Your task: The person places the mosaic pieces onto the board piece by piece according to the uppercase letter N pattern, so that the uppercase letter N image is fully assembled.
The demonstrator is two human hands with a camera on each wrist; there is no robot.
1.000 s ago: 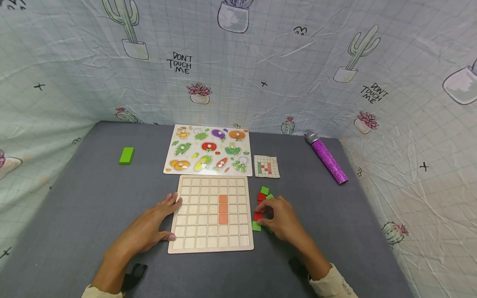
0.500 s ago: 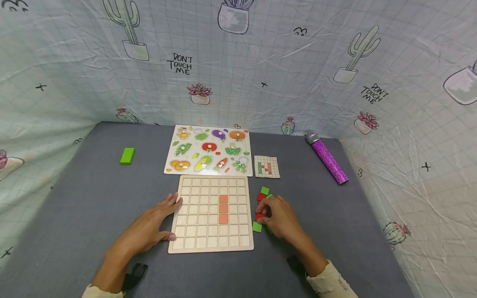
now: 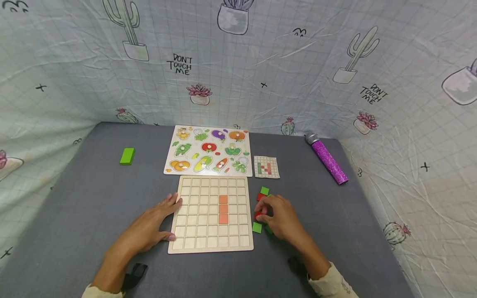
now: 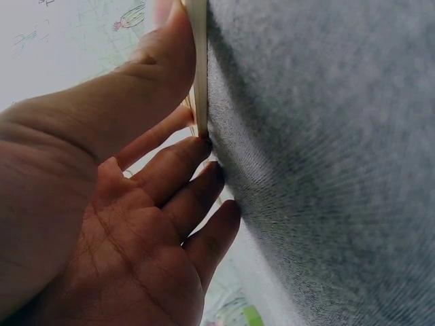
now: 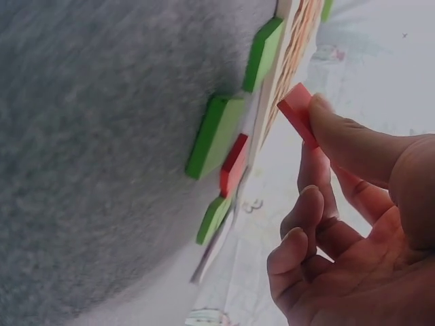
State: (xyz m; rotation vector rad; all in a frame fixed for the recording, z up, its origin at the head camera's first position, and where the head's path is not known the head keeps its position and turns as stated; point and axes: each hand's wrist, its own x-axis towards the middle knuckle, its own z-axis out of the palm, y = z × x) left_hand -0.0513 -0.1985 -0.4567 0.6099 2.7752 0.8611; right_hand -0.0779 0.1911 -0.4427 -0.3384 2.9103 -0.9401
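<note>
A square wooden grid board [image 3: 201,231] lies flat, with a column of orange-red tiles [image 3: 223,209] in its cells. My left hand [image 3: 150,227] rests at its left edge, fingers extended and thumb touching the near part of that edge. To the right of the board, my right hand [image 3: 281,219] pinches a red square tile [image 5: 297,112] between thumb and finger, raised off the table in the right wrist view. Loose tiles lie under and around that hand: a green tile [image 3: 257,227], another red tile [image 3: 261,197] and a green tile [image 3: 264,190]; others are partly hidden.
Behind the board lies a vegetable puzzle [image 3: 193,171]. A small patterned grid card [image 3: 273,174] sits to its right. A purple glittery microphone [image 3: 329,162] is at the far right, and a green block [image 3: 127,156] at the far left. A printed cloth [image 3: 238,82] hangs behind the table.
The right hand's fingers have closed on the red tile and lifted it slightly, with only small movement. My left hand and the board stay where they were.
</note>
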